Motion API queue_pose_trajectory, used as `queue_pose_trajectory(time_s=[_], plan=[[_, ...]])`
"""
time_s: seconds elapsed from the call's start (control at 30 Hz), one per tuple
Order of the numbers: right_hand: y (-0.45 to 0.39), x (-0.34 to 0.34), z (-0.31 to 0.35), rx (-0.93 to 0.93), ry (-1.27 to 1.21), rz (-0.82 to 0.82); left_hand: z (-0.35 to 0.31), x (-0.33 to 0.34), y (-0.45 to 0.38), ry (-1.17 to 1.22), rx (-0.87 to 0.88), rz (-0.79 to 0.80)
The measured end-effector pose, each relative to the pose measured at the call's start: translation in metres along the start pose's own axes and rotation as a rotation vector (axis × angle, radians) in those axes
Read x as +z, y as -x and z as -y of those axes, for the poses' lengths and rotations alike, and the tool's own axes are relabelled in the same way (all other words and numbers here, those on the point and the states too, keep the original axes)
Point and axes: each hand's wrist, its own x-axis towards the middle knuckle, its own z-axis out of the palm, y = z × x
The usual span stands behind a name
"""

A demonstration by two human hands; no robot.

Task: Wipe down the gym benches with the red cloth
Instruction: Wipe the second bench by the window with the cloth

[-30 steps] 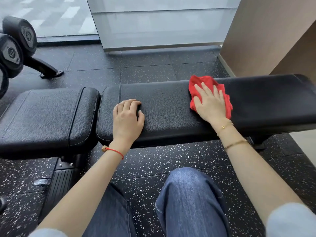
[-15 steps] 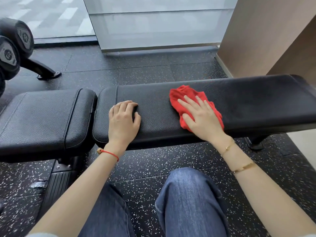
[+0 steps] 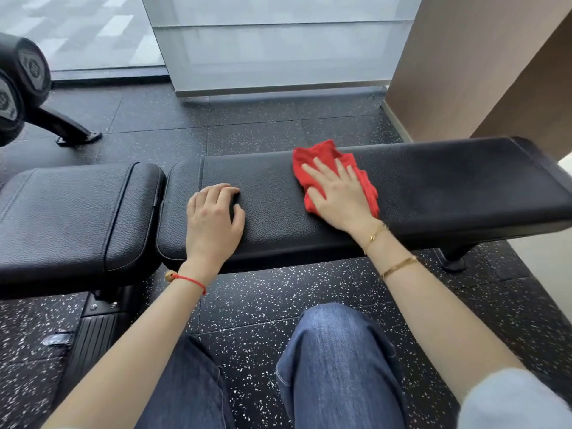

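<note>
A long black padded bench (image 3: 448, 187) runs across the middle of the view, and its separate seat pad (image 3: 71, 218) lies to the left. The red cloth (image 3: 311, 157) lies crumpled on the long pad, reaching its far edge. My right hand (image 3: 339, 195) presses flat on the cloth with fingers spread, covering most of it. My left hand (image 3: 213, 218) rests on the left part of the same pad, fingers loosely curled, holding nothing.
Black dumbbells on a rack (image 3: 21, 85) stand at the far left, with the rack foot (image 3: 77, 136) on the speckled rubber floor. A brown wall (image 3: 483, 66) rises at the back right. Behind the bench is a glass panel (image 3: 278, 41). My knees in jeans (image 3: 337, 360) are below the bench.
My right hand has slid the red cloth leftward along the long pad, then up toward its far edge. My left hand has stayed in place.
</note>
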Motion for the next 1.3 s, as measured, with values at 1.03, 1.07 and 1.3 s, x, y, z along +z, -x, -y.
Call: queue_pose_trajectory(time_s=[1.03, 1.07, 1.3], plan=[[0.057, -0.004, -0.012, -0.147, -0.045, -0.023, 0.002, -0.003, 0.001, 0.030, 0.000, 0.013], [0.052, -0.006, -0.024, -0.090, -0.030, -0.036, 0.001, -0.003, 0.001, 0.029, -0.002, 0.015], [-0.021, -0.007, -0.022, 0.153, 0.008, -0.005, -0.002, -0.004, 0.002, 0.021, -0.024, 0.019]])
